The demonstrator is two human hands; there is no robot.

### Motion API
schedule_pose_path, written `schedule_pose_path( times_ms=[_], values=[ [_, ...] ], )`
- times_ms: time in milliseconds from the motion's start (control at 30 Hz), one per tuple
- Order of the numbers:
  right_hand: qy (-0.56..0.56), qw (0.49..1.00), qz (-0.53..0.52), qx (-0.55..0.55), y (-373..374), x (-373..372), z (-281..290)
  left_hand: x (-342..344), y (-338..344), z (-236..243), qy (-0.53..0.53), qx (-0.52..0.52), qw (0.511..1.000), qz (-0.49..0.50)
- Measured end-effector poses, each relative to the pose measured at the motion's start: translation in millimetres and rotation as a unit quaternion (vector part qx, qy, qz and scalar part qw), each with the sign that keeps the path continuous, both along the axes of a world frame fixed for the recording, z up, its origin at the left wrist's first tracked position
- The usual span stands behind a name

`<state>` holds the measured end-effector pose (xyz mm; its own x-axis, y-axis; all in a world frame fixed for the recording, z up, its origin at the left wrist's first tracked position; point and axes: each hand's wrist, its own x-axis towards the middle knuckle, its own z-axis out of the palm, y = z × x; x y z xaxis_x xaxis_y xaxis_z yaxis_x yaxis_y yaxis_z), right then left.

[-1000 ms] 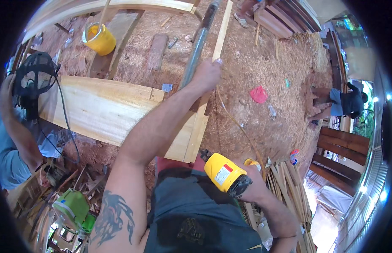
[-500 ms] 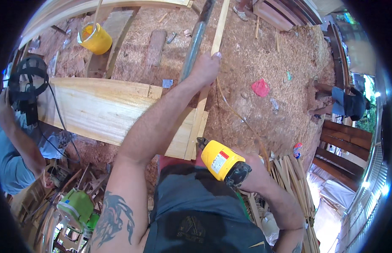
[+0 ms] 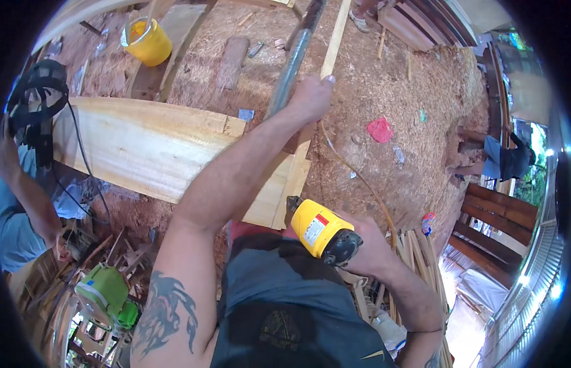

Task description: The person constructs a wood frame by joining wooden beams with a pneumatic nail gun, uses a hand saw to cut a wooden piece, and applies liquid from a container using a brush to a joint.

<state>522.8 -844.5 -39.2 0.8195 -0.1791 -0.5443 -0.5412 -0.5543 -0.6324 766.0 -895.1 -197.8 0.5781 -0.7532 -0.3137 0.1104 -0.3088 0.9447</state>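
My left hand [image 3: 313, 99] is closed round a long, narrow wooden strip [image 3: 335, 44], which runs from the far edge down along the right end of a wide pale board [image 3: 147, 147]. My left forearm crosses over that board and hides part of it. In my right hand [image 3: 365, 245] is a yellow nail gun [image 3: 317, 226] with a black end cap. Its dark nose sits close to the near right corner of the board; I cannot tell whether they touch. The fingers round its handle are mostly hidden behind the tool body.
A thin hose [image 3: 362, 179] trails across the sawdust-covered floor. Beyond the board lie a grey pipe [image 3: 291, 64] and a yellow bucket [image 3: 151, 48]. A co-worker's arm [image 3: 34, 196] is at the left, near a black cage-like object [image 3: 41, 92]. Wooden strips [image 3: 414, 245] are stacked at my right.
The view has shifted slightly, with the bucket and pipe appearing farther right. My left hand keeps its hold on the strip, and my right hand still holds the nail gun near the board's corner.
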Motion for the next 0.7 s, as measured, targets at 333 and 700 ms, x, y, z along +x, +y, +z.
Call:
schedule_pose_path(
  times_ms=[333,700],
  values=[
    [-0.047,0.999,0.022,-0.007,-1.4,10.1,5.0,1.7,-0.2,5.1,-0.024,0.034,0.999,-0.015],
    [-0.043,0.999,-0.023,0.024,-17.6,22.9,13.0,0.1,-1.8,1.6,-0.019,0.034,0.999,0.001]
  ],
)
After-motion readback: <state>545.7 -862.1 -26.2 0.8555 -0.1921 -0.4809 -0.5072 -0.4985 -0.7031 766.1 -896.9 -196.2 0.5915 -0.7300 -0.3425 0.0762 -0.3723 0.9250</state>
